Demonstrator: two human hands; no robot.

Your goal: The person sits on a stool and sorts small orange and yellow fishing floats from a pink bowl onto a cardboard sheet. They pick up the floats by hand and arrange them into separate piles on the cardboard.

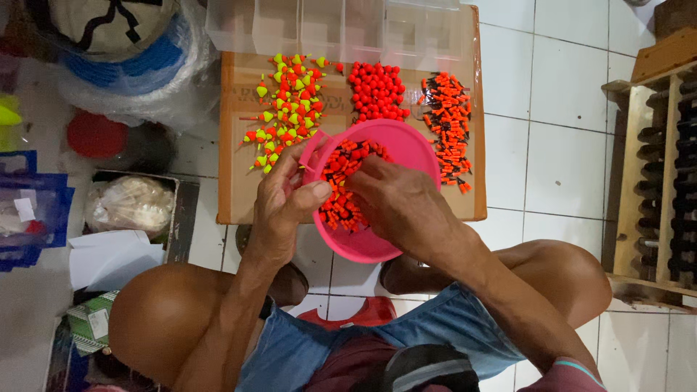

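A seated person sorted small orange pieces in a pink bowl [377, 243], seen from above.

The left hand [283, 199] gripped the bowl's rim; the right hand [396, 199] reached inside, fingers pinched narrowly on the orange pieces [340, 190]. The bowl sat at the near edge of a cardboard sheet [232, 145] holding 3 piles: yellow-and-red floats [287, 101], red beads [376, 91], orange-and-black pieces [449, 116].
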